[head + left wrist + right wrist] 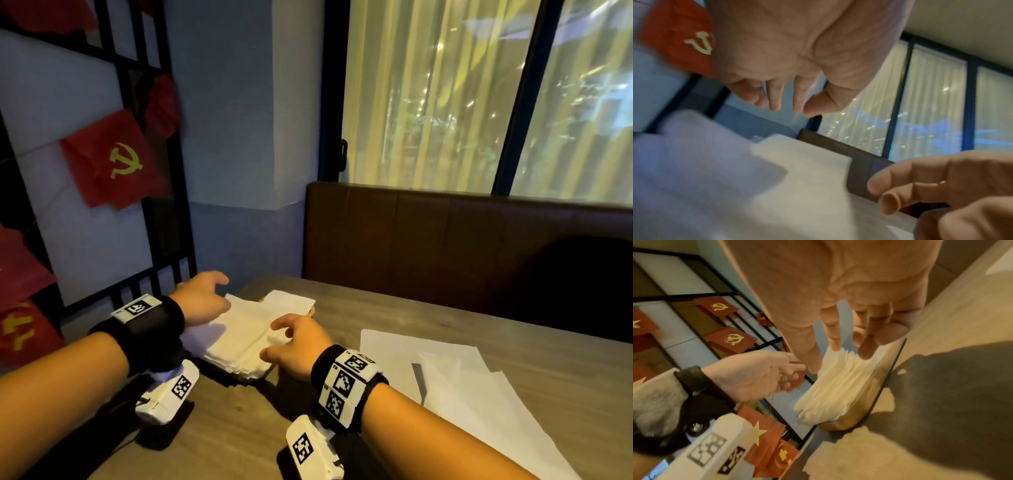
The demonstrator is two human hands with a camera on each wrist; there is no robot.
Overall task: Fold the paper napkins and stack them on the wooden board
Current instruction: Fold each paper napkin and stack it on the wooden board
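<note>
Right hand [297,344] low over near-right corner of thick stack of folded white paper napkins [245,337], fingers loosely spread and bent, fingertips [865,352] at top sheets of the stack's edge; nothing pinched or held as far as visible. Left hand [202,301] at far-left side of same stack, fingers relaxed and half-curled, palm empty in wrist view, touching stack or just above it, cannot tell. Stack sitting on brown wooden board [875,386], board edge showing only beneath near side, on grey-brown wooden table [394,318]. Stack's long axis running from near-left to far-right, between the two hands. Probably squaring the pile. Loose unfolded white paper sheets [455,383] lying flat to the right, well apart from board, beside right wrist; right hand clearly nearer for next pick. Red flags [113,161] on wall at left.
</note>
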